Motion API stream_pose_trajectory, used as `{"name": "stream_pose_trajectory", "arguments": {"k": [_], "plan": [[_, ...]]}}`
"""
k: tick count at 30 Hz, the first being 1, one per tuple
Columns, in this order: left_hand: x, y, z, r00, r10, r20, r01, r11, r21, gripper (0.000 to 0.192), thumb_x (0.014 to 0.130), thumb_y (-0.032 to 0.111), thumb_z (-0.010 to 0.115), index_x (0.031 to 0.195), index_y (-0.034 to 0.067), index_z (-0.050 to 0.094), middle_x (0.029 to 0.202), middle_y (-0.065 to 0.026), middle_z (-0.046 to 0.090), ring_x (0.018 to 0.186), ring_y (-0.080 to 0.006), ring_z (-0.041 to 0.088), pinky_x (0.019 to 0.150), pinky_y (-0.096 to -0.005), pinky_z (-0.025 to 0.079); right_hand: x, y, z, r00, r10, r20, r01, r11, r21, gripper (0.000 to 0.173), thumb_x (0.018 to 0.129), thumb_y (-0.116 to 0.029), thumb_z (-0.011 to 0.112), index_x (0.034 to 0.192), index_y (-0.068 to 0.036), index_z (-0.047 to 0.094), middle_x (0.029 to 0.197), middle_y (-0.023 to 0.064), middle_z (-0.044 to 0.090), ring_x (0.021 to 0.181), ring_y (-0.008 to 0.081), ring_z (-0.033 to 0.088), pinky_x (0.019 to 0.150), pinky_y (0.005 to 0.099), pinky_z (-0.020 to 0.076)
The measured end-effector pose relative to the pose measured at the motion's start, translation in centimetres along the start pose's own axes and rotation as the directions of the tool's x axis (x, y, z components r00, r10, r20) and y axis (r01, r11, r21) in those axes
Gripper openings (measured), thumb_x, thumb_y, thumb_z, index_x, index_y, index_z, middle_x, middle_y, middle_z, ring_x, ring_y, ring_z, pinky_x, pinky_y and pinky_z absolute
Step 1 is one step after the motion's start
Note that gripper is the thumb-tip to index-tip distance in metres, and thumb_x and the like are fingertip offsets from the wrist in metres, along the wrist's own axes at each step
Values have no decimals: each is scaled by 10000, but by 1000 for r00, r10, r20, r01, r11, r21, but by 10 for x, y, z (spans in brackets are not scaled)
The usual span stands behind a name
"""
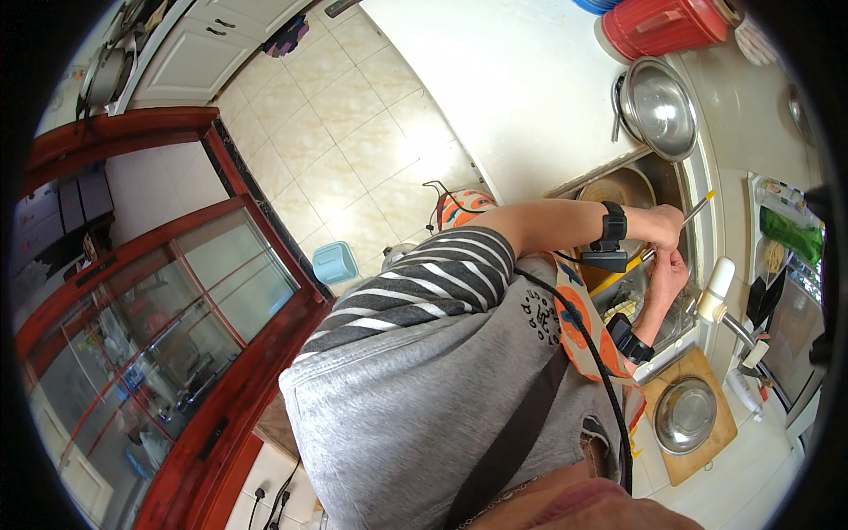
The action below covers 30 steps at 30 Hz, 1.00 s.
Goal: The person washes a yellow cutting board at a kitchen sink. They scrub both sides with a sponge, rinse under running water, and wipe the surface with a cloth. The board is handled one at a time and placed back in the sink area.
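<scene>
My left hand [661, 224] is closed around a slim metal rod with a yellow tip [698, 207], which sticks out past the knuckles. Just below it, my right hand [668, 273] grips a metal section, and a yellow length [615, 275] runs from there down towards my apron. Whether these parts form one piece is hidden by the hands. Both hands are over the sink [674, 173], nearly touching each other. A round metal pan [616, 185] sits in the sink under my left forearm. The faucet with a white filter head [719, 281] stands beside my right hand.
A steel bowl [659, 109] leans at the sink's edge on the white counter [490, 79]. Beyond is a red bucket [662, 26]. A wooden board [719, 434] bears another steel bowl [684, 414]. A black cable [596, 344] hangs across my front.
</scene>
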<state>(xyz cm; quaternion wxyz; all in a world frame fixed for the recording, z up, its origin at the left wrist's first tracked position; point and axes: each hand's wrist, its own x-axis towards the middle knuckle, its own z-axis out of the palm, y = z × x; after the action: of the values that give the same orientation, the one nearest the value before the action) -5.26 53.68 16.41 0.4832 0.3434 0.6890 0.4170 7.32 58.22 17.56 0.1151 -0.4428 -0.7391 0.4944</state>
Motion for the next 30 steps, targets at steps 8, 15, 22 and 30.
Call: {"name": "stream_pose_trajectory", "arguments": {"k": [8, 15, 22, 30], "plan": [[-4, 0, -1, 1000, 29, -12, -28, 999, 33, 181, 719, 102, 592, 690, -62, 660, 630, -185, 638, 589, -250, 664, 553, -341, 530, 0, 1, -1, 1000, 11, -3, -11, 1000, 21, 195, 779, -201, 717, 712, -46, 621, 572, -60, 482, 462, 11, 337, 426, 192, 204], [2, -1, 4, 999, 16, -39, -13, 998, 56, 180, 709, 107, 617, 735, -63, 669, 682, -203, 645, 633, -268, 670, 571, -347, 535, -1, 2, 0, 1000, -12, -16, 12, 1000, 14, 166, 787, -173, 700, 728, -35, 629, 574, -53, 496, 466, 10, 346, 427, 190, 210], [12, -5, 11, 997, -45, -57, 46, 999, 19, 165, 614, 102, 693, 723, -23, 689, 717, -181, 658, 700, -255, 676, 605, -341, 532, 2, 5, -2, 1000, -2, -1, 2, 1000, 20, 148, 794, -156, 689, 747, -25, 639, 579, -46, 508, 466, 11, 352, 427, 189, 213], [-1, 0, 2, 999, 20, -49, -16, 998, 64, 179, 688, 94, 626, 753, -67, 670, 720, -220, 647, 690, -280, 674, 610, -352, 535, 0, 2, -1, 1000, 12, 1, -12, 999, 40, 144, 790, -150, 693, 753, -21, 641, 585, -43, 515, 466, 13, 357, 428, 189, 220]]}}
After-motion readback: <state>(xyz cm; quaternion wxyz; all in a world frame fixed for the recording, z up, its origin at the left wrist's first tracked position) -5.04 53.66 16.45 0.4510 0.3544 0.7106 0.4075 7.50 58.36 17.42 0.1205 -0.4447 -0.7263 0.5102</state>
